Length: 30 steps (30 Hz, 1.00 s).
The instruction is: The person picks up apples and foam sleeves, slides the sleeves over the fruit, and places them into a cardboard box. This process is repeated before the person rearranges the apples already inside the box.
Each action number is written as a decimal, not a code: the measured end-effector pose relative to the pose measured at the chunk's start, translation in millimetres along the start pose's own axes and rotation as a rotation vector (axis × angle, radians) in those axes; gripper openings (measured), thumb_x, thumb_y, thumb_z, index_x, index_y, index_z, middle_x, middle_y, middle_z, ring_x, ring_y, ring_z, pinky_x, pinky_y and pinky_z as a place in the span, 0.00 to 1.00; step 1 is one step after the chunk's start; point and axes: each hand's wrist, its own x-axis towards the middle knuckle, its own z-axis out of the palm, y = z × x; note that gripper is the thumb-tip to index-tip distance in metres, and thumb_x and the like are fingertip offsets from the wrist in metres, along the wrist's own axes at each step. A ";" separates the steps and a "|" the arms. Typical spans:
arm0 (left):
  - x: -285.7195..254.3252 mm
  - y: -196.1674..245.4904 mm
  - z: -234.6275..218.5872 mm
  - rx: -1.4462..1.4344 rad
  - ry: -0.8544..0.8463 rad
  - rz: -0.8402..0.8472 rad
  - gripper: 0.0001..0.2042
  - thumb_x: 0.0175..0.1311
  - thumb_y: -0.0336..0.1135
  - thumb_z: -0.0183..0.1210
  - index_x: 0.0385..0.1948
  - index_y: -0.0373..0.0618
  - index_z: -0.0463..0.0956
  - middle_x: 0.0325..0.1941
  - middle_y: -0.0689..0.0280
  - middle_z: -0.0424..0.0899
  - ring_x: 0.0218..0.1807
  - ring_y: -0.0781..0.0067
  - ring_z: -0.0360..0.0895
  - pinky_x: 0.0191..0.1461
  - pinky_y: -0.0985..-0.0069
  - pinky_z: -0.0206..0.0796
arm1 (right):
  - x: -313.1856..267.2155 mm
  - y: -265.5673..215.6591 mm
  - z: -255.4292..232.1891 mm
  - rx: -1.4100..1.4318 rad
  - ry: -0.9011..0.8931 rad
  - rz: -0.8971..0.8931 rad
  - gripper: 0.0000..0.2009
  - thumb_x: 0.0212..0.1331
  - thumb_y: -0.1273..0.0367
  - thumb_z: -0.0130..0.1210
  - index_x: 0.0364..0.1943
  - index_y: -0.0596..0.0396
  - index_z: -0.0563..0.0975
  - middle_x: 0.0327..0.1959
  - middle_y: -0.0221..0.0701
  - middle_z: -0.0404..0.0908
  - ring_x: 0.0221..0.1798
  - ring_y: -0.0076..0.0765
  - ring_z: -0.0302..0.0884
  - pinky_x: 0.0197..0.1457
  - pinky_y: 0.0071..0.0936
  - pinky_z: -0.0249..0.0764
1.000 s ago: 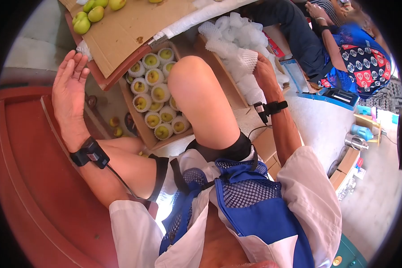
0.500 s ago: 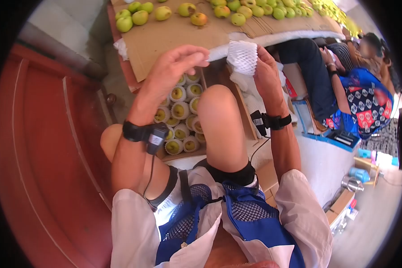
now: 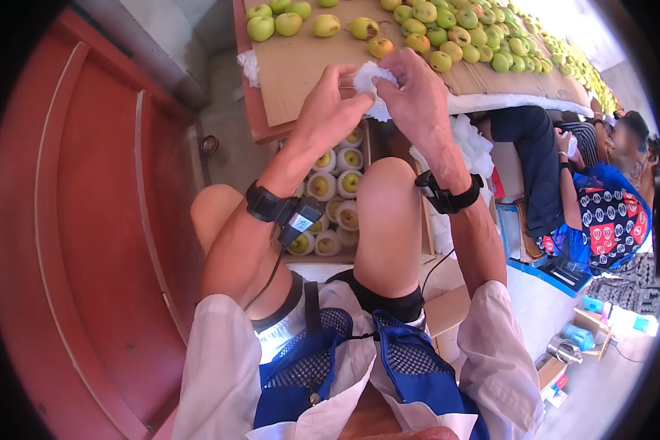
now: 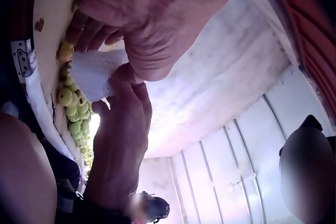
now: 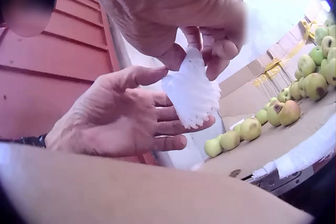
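A white foam fruit net is up between both hands at the table's near edge. My right hand pinches one end of it with thumb and fingers; in the right wrist view the net hangs flared, its scalloped edge downward. My left hand is at the net's other side. Its fingers are extended behind the net in the right wrist view, with the left thumb right at the net's edge. Below the hands stands a carton of apples, each in a foam net.
Loose green apples lie on the cardboard-covered table ahead. More white foam nets are heaped right of the carton. A red door is on the left. Another person sits at the right, and my knee rises beside the carton.
My right hand has lifted the foam net from the heap and brought it over toward the table's edge. My left hand has come in from the far left to meet it. The view has shifted.
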 end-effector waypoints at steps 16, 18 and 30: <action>3.0 -14.4 -19.2 0.167 0.202 0.075 0.21 0.66 0.23 0.51 0.61 0.35 0.67 0.58 0.56 0.78 0.55 0.67 0.80 0.49 0.74 0.82 | 12.0 -34.9 0.3 -0.061 -0.151 -0.144 0.16 0.53 0.73 0.61 0.48 0.57 0.78 0.46 0.38 0.81 0.46 0.39 0.80 0.51 0.34 0.77; 3.8 -9.7 -25.3 0.026 0.213 0.058 0.20 0.64 0.23 0.51 0.59 0.32 0.68 0.57 0.50 0.80 0.57 0.61 0.80 0.56 0.69 0.76 | 14.7 -33.8 4.5 0.005 -0.224 -0.128 0.17 0.56 0.69 0.63 0.50 0.54 0.78 0.48 0.39 0.81 0.46 0.42 0.80 0.49 0.37 0.77; -1.2 25.4 -53.8 -0.428 0.237 -0.042 0.20 0.66 0.21 0.47 0.60 0.33 0.71 0.56 0.57 0.80 0.57 0.67 0.78 0.62 0.71 0.71 | 34.9 -61.9 1.6 0.480 -0.472 0.319 0.26 0.63 0.46 0.58 0.47 0.58 0.82 0.41 0.26 0.80 0.44 0.23 0.71 0.44 0.23 0.63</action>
